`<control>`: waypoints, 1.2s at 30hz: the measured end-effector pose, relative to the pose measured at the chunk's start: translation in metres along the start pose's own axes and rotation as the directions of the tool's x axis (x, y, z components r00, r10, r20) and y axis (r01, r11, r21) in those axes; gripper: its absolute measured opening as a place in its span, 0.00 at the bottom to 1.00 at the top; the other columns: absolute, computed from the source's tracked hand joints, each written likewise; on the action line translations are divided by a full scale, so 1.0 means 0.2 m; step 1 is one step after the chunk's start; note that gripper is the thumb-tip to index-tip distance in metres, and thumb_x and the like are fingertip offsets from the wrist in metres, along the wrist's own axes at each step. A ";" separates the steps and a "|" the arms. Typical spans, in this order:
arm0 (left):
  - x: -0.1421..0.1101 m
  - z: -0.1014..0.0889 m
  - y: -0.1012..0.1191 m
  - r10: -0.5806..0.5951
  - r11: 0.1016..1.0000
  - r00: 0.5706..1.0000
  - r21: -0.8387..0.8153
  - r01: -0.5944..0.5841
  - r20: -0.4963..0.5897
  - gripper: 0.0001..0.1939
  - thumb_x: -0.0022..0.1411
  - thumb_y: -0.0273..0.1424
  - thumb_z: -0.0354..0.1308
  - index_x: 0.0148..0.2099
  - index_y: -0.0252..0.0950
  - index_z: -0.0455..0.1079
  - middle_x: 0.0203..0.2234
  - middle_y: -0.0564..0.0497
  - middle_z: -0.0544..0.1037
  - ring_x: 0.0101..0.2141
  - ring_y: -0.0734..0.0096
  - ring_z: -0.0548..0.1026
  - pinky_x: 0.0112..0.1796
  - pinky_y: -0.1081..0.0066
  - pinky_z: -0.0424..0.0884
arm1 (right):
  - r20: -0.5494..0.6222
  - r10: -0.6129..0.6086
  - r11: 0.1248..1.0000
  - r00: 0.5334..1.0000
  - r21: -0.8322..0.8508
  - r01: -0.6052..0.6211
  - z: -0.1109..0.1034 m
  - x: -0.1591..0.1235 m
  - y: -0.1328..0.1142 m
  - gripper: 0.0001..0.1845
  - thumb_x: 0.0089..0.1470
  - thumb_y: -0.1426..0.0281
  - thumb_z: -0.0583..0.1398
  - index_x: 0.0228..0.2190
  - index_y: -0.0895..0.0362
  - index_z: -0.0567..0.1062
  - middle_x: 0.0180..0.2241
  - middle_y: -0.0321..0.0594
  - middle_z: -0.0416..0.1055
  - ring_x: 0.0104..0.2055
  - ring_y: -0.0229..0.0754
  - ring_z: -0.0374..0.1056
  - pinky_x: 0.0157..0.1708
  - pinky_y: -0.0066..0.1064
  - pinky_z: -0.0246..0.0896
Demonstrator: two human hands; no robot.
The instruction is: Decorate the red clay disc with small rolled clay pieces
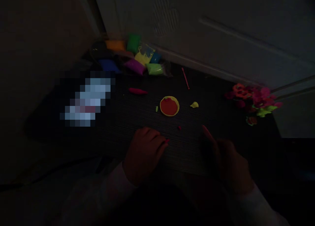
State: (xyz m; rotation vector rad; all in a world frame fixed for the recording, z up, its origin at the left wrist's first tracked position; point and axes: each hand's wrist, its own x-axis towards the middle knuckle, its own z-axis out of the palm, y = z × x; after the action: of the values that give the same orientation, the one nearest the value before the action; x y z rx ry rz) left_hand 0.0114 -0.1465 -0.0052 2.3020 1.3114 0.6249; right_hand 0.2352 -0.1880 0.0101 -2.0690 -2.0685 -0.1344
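In dim light, my left hand (147, 152) rests over the dark table with its fingertips pinched on a small piece of red clay (167, 141). To the right, my right hand (228, 158) is held on edge, a finger stretched toward the upper left, and no object shows in it. Beyond both hands lies a round red clay disc with a yellow rim (169, 107), bearing a little red and green bit at its upper edge. A small red clay ball (179, 128) sits between it and me. A green clay bit (157, 109) and a yellow clay lump (194, 105) flank the disc.
A long pink-red clay roll (137, 91) and a pink modelling stick (185, 78) lie farther back. Several coloured clay packets (134, 66) line the back edge. A blurred bright screen (88, 99) is at left. Bright clay pieces (261, 99) are heaped at right.
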 end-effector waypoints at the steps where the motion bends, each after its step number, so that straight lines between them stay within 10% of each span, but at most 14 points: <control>1: 0.00 0.00 0.00 0.002 1.000 1.000 0.003 -0.003 0.003 0.06 0.58 0.31 0.51 0.34 0.36 0.69 0.29 0.51 0.72 0.34 0.67 0.65 0.35 0.65 0.60 | 0.004 -0.042 0.997 0.999 0.060 0.041 0.00 -0.02 -0.05 0.12 0.55 0.65 0.48 0.30 0.58 0.67 0.20 0.36 0.70 0.14 0.34 0.63 0.11 0.24 0.52; 8: -0.01 -0.01 0.01 -0.002 1.000 1.000 0.029 0.001 0.026 0.07 0.59 0.31 0.49 0.35 0.37 0.69 0.29 0.51 0.71 0.34 0.66 0.65 0.35 0.64 0.60 | 0.017 -0.290 0.946 0.957 0.158 0.284 0.02 -0.06 -0.33 0.13 0.56 0.69 0.47 0.26 0.58 0.67 0.17 0.36 0.68 0.17 0.35 0.64 0.18 0.26 0.53; 36: -0.01 -0.01 -0.01 0.010 0.999 1.000 -0.049 -0.011 -0.015 0.14 0.56 0.23 0.47 0.44 0.33 0.68 0.34 0.46 0.71 0.36 0.64 0.65 0.38 0.62 0.64 | 0.096 -0.399 0.917 0.912 0.026 0.398 0.03 -0.03 -0.33 0.15 0.55 0.70 0.46 0.20 0.56 0.63 0.11 0.32 0.62 0.14 0.33 0.55 0.19 0.28 0.40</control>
State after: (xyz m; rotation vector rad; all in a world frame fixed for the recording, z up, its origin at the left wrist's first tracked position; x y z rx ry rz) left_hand 0.0079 -0.1474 -0.0039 2.2703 1.2775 0.6712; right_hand 0.1685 -0.1921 0.0080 -1.6497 -2.5258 -0.0878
